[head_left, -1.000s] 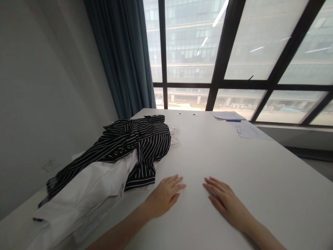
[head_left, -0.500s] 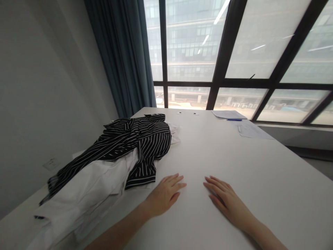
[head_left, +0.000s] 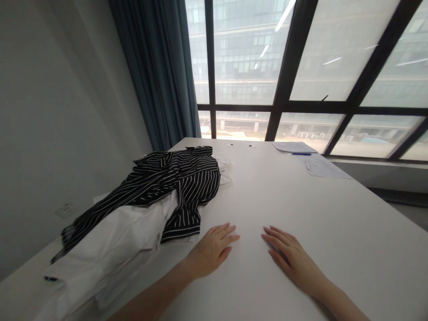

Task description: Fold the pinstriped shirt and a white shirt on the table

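My left hand [head_left: 210,249] lies flat, palm down, on the white table [head_left: 301,214], fingers stretched out and holding nothing. My right hand [head_left: 289,258] rests the same way a short gap to its right, also empty. Just left of my left hand lies a heap of clothes: a black garment with thin white stripes [head_left: 174,183] draped over a white garment [head_left: 113,249]. The striped hem ends a little way from my left fingertips without touching them.
Sheets of paper [head_left: 321,168] and a blue pen [head_left: 301,154] lie at the table's far right. Two small round caps [head_left: 239,145] sit near the far edge. A dark curtain [head_left: 160,71] and large windows stand behind; a wall runs along the left.
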{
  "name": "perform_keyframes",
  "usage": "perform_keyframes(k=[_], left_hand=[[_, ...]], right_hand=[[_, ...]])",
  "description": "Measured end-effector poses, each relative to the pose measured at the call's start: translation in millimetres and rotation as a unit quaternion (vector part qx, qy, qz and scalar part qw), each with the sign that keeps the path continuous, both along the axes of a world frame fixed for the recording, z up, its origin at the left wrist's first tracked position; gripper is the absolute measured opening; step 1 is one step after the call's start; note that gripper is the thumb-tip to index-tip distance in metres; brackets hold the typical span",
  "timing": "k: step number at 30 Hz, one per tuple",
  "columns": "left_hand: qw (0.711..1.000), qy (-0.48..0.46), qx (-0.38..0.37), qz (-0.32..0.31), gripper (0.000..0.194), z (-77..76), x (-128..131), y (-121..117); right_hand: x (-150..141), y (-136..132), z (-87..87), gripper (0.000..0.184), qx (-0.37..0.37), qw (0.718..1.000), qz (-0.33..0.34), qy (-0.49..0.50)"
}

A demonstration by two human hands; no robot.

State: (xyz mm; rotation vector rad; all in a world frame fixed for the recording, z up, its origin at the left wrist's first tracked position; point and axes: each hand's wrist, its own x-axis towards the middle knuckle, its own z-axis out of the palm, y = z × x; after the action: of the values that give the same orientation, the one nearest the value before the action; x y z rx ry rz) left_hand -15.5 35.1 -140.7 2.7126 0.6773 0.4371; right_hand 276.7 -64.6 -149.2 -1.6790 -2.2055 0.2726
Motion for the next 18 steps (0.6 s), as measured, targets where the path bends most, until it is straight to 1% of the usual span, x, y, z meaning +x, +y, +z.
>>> perform_keyframes(k=[10,18], left_hand=[[1.000,-0.014,0.001,0.001,0.044,-1.2,-0.8,0.0],[1.000,0.000,-0.001,0.002,0.045,-0.1,0.6,-0.1]], right_hand=[[1.0,0.2,-2.2,0.046,0.008,1.000,-0.002,0.007],[0.6,0.3,-1.6,0.047,-0.001,1.000,-0.003,-0.005]])
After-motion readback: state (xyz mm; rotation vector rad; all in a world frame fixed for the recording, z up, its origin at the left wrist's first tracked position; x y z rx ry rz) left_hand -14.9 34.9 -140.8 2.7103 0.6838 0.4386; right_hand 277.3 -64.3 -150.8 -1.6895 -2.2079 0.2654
